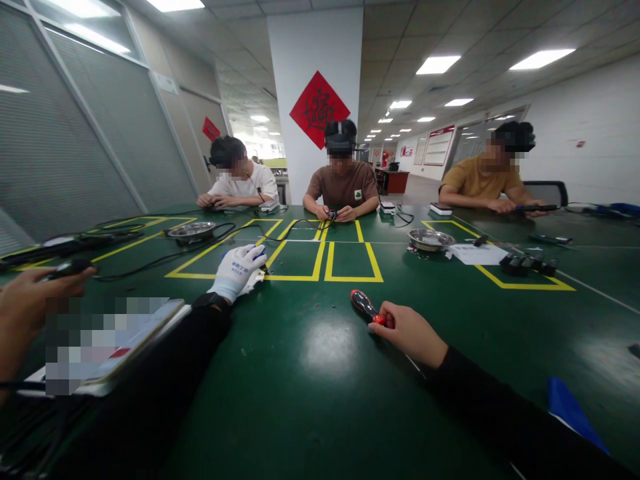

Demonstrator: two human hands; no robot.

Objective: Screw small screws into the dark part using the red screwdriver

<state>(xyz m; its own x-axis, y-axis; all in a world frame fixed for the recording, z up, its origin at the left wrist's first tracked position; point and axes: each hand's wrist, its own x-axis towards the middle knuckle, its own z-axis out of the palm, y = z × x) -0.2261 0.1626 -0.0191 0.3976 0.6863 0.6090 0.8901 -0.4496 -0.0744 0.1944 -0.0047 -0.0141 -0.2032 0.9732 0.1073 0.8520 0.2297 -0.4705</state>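
Observation:
My right hand, bare, has its fingers closed on a red-and-black screwdriver above the green table. The handle points up and left, and the thin metal shaft shows below my wrist. My left hand wears a white glove with blue print and reaches forward to the left. Its fingers are bent over something white and dark at the edge of a yellow-taped box; what it holds is mostly hidden. A blue bit shows by the fingertips.
Metal bowls stand at left and right. Black blocks lie near white paper. A tablet and another person's hand are at left. Three people sit opposite. Cables cross the left side; blue cloth lies lower right.

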